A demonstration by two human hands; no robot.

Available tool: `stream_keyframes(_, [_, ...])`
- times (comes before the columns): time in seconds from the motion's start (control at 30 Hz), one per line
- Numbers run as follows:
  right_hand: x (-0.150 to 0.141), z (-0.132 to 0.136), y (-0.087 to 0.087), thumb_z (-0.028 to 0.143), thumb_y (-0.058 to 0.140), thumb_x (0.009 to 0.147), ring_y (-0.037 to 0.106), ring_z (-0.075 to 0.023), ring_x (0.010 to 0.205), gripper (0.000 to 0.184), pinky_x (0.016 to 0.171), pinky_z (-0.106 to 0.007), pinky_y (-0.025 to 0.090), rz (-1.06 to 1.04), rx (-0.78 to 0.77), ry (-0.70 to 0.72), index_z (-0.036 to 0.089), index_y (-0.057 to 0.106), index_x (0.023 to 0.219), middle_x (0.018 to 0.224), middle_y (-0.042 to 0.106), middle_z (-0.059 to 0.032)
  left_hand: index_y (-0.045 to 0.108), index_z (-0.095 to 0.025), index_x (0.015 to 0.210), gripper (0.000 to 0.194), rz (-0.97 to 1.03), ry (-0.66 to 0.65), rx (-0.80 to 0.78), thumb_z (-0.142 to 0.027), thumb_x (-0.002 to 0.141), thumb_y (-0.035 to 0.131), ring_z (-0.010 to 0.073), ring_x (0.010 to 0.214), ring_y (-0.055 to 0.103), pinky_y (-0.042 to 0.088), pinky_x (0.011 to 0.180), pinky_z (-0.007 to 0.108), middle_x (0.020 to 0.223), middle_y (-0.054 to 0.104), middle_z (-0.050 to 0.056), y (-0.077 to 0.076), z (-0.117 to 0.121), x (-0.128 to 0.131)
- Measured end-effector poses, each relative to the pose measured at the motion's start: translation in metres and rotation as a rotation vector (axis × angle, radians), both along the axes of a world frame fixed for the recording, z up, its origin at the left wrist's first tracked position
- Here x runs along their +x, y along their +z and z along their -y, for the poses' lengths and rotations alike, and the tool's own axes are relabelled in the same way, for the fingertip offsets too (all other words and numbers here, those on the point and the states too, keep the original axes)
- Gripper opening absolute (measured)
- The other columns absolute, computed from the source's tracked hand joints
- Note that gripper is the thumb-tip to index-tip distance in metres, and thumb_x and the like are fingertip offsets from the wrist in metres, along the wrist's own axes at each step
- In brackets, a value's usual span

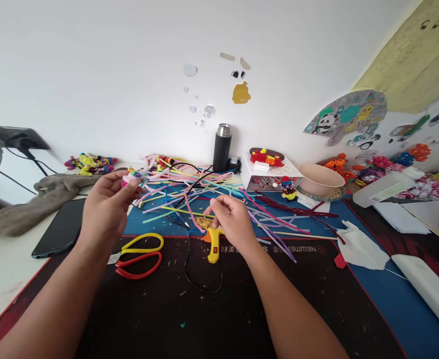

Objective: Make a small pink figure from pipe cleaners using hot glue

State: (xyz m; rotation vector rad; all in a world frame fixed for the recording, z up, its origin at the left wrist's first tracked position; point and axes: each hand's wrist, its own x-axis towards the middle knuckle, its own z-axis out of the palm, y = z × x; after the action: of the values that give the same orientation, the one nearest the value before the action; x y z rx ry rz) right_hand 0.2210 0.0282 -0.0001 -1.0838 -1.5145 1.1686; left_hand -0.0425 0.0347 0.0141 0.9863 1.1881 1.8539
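Observation:
Up at the left, my left hand (109, 202) pinches a small colourful pipe-cleaner figure (131, 177), pink and multicoloured, between thumb and fingers. My right hand (230, 219) is closed with thumb and fingertips together; whatever may be in that pinch is too small to make out. Just below those fingers, a yellow glue gun (214, 249) with a red switch lies on the black mat, partly covered by the hand. Scissors (140, 255) with one yellow and one red handle rest near my left wrist, which hides part of them. Behind both hands spreads a loose pile of pastel pipe cleaners (174, 194).
A black phone (60, 229) and a driftwood piece (55, 194) lie on the left. Along the wall stand a black thermos (222, 149), a white box (272, 172) and a pinkish bowl (321, 179). A black cable (204, 290) loops on the mat (174, 319).

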Motion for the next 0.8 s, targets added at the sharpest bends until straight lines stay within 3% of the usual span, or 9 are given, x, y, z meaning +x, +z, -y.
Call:
stream_keyframes(0.07, [0.001, -0.001, -0.002, 0.052, 0.065, 0.097, 0.060, -0.0128, 0.050, 0.036, 0.053, -0.027, 0.048, -0.043, 0.007, -0.025, 0.022, 0.062, 0.077, 0.081, 0.076, -0.0030, 0.073, -0.020, 0.094, 0.052, -0.038, 0.062, 0.020, -0.035, 0.057, 0.105, 0.0128, 0.066, 0.069, 0.055, 0.059, 0.021, 0.077, 0.072, -0.002, 0.003, 0.002, 0.005])
stream_keyframes(0.17, [0.000, -0.001, -0.007, 0.055, 0.070, 0.096, 0.063, -0.0140, 0.056, 0.034, 0.056, -0.028, 0.052, -0.062, 0.024, -0.031, 0.022, 0.067, 0.087, 0.084, 0.076, -0.0032, 0.073, -0.020, 0.095, 0.043, -0.152, 0.017, 0.041, -0.032, 0.065, 0.102, 0.0136, 0.069, 0.071, 0.057, 0.061, 0.021, 0.082, 0.075, -0.001, 0.005, 0.009, 0.018])
stream_keyframes(0.3, [-0.006, 0.002, -0.013, 0.062, 0.071, 0.096, 0.063, -0.0125, 0.056, 0.041, 0.048, -0.024, 0.045, -0.149, -0.074, 0.059, 0.022, 0.069, 0.100, 0.089, 0.076, -0.0042, 0.072, -0.021, 0.098, 0.038, -0.192, -0.131, 0.060, -0.035, 0.073, 0.097, 0.0155, 0.068, 0.071, 0.059, 0.063, 0.025, 0.081, 0.074, -0.001, 0.000, 0.016, 0.035])
stream_keyframes(0.5, [-0.017, 0.007, -0.015, 0.070, 0.072, 0.092, 0.059, -0.0104, 0.048, 0.050, 0.040, -0.022, 0.035, -0.357, -0.261, 0.189, 0.023, 0.067, 0.107, 0.084, 0.075, -0.0015, 0.071, -0.023, 0.101, 0.044, -0.225, -0.337, -0.085, -0.040, 0.072, 0.099, 0.0186, 0.077, 0.071, 0.061, 0.072, 0.029, 0.090, 0.074, 0.001, -0.012, 0.025, 0.056])
stream_keyframes(0.63, [-0.019, 0.008, -0.013, 0.067, 0.077, 0.087, 0.054, -0.0097, 0.044, 0.046, 0.040, -0.022, 0.033, -0.428, -0.302, 0.118, 0.023, 0.067, 0.094, 0.071, 0.071, 0.0012, 0.071, -0.023, 0.105, 0.042, -0.083, -0.437, -0.151, -0.038, 0.075, 0.097, 0.0194, 0.074, 0.071, 0.060, 0.071, 0.030, 0.085, 0.075, 0.002, -0.014, 0.029, 0.062])
stream_keyframes(0.8, [-0.013, 0.003, -0.008, 0.070, 0.079, 0.081, 0.051, -0.0100, 0.043, 0.050, 0.039, -0.023, 0.029, -0.427, -0.304, 0.029, 0.021, 0.068, 0.088, 0.062, 0.067, 0.0014, 0.074, -0.022, 0.123, 0.051, 0.138, -0.601, -0.289, -0.044, 0.080, 0.090, 0.0158, 0.055, 0.059, 0.047, 0.046, 0.024, 0.071, 0.069, 0.002, -0.013, 0.028, 0.049])
